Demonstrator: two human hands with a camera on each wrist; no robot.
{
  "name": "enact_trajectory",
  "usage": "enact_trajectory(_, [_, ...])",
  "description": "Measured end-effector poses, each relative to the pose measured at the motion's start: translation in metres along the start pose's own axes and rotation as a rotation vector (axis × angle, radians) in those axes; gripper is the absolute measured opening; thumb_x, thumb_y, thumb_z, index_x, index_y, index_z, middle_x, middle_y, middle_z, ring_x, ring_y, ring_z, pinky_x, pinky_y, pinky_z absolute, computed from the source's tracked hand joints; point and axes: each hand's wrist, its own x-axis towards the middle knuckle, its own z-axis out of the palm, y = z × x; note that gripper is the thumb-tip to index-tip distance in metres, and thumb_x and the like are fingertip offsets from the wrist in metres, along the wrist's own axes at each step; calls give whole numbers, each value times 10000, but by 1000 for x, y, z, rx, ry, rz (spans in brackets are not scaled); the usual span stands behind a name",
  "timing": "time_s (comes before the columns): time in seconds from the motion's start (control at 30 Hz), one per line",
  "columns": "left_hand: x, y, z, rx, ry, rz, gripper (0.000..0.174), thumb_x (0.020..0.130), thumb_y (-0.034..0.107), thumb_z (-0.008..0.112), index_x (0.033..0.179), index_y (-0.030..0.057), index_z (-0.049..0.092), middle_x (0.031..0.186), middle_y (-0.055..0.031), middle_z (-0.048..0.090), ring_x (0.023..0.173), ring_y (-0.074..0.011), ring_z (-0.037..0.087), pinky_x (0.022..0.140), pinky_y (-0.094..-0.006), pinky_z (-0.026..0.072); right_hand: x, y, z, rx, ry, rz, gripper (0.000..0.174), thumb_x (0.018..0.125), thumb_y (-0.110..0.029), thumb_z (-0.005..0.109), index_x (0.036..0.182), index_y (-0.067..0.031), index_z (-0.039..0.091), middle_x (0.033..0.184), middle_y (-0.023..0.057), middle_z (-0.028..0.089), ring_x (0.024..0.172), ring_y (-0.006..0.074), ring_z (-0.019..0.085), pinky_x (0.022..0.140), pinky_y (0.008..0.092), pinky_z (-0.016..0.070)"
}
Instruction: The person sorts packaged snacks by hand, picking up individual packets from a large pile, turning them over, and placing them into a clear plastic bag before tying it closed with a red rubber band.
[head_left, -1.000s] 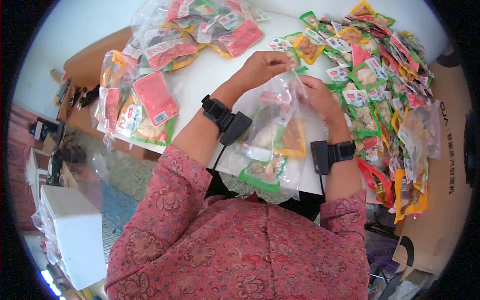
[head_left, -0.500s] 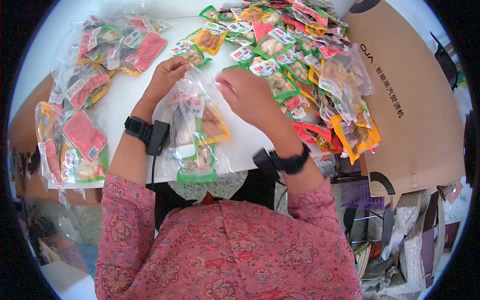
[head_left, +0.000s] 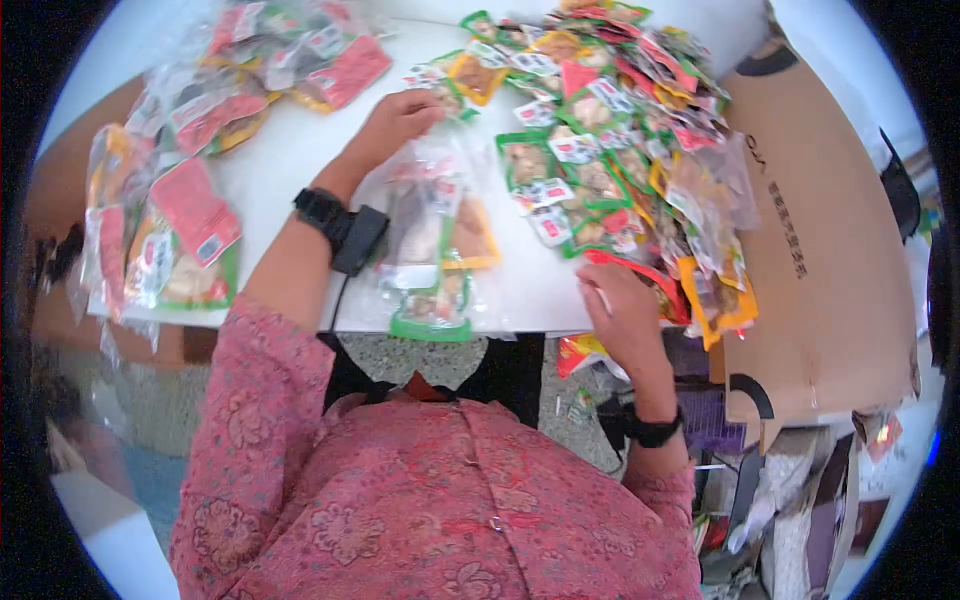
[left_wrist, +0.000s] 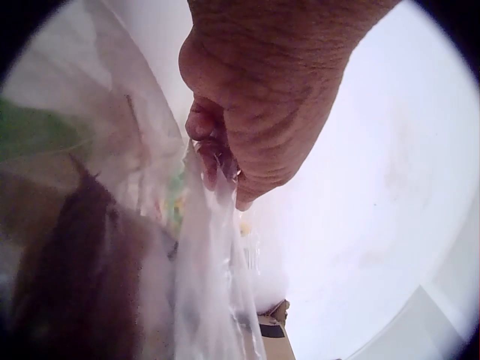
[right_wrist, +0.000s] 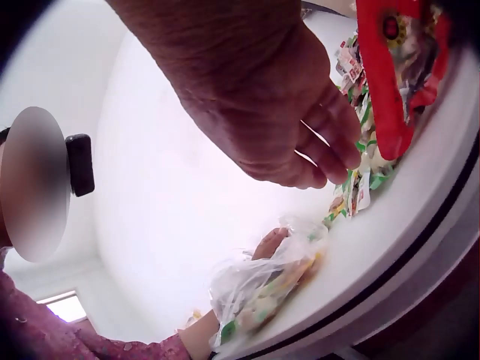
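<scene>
The left hand (head_left: 400, 120) pinches the top edge of a clear plastic bag (head_left: 415, 300) on the table. In the left wrist view the hand (left_wrist: 262, 97) has its fingertips curled on the bag's gathered film (left_wrist: 214, 262). Inside the bag lie several food packets, one green-edged at the bottom and one yellow-edged (head_left: 472, 235) on the right. The right hand (head_left: 630, 315) is over the table's front edge, beside a red packet (head_left: 650, 280). Its fingers are relaxed and slightly apart in the right wrist view (right_wrist: 262, 105), near the red packet (right_wrist: 386, 82), holding nothing visible.
A large heap of packets (head_left: 600, 185) covers the table's right side. Filled clear bags (head_left: 190, 230) lie at the left and back left. A cardboard box (head_left: 810, 260) stands to the right. The white table (head_left: 320, 120) ends just before the person's body.
The right hand has left the bag's top and moved right and toward the front edge, to the red packet. The left hand still pinches the bag. The head view has shifted.
</scene>
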Motion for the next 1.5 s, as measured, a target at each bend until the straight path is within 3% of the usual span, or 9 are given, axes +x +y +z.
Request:
enact_trajectory(0.2, [-5,7,0,-107,13,-48,162,824,181,538,744,40,542,624,38,447,578,-63,406,536,-218,350,-4,-7,-11,-42,-152,79,150,773,-114,549,899,-36,572,866,127,588,827,303,559,724,386,439])
enact_trajectory(0.27, [-5,7,-1,58,26,44,183,826,204,544,739,43,548,613,37,439,571,-65,400,524,-223,348,-8,-3,-10,-86,-117,47,146,774,-121,544,897,-45,568,847,126,583,808,303,556,715,393,438])
enact_trajectory(0.33, [2,-4,-1,30,-7,-18,168,833,202,543,770,49,568,618,36,453,569,-61,410,516,-214,342,-5,-7,-12,-63,-165,-25,148,773,-133,545,898,-55,559,822,122,575,784,295,553,695,394,440])
enact_trajectory(0.53, [2,-6,0,-95,-13,-105,127,841,170,545,778,60,560,618,46,447,559,-46,395,508,-199,322,0,-9,-19,-105,-239,20,145,779,-136,560,898,-54,560,838,91,588,801,270,568,700,361,448])
enact_trajectory(1.07, [-1,-4,0,-99,-31,-185,115,835,178,559,773,82,552,610,63,431,537,-33,372,480,-188,301,3,5,-14,-164,-299,20,179,788,-191,532,924,-77,558,868,100,592,825,277,564,723,400,447])
enact_trajectory(1.27, [0,-7,-1,-98,-31,-184,114,831,182,565,775,83,553,606,60,431,535,-33,373,478,-188,301,12,18,-23,-227,-196,-2,131,779,-142,560,884,-65,580,854,95,606,817,268,582,711,365,461])
enact_trajectory(1.33, [1,-9,-1,-131,-39,-167,118,830,185,565,773,82,552,606,59,431,537,-33,374,480,-188,302,23,26,-30,-369,-274,126,122,769,-129,564,871,-69,590,839,105,605,801,274,581,695,370,461])
enact_trajectory(1.43, [0,-7,-3,-130,-55,-147,131,828,195,563,769,79,549,606,58,430,540,-34,375,483,-190,303,36,47,-30,-405,-151,-5,107,759,-118,563,851,-70,590,825,111,601,777,282,577,667,380,454])
enact_trajectory(1.5, [-1,-4,-4,-96,-61,-148,140,828,202,560,766,77,547,607,58,429,541,-36,375,485,-192,305,48,57,-33,-392,-201,43,101,755,-112,558,845,-78,587,806,113,589,761,288,572,656,386,451])
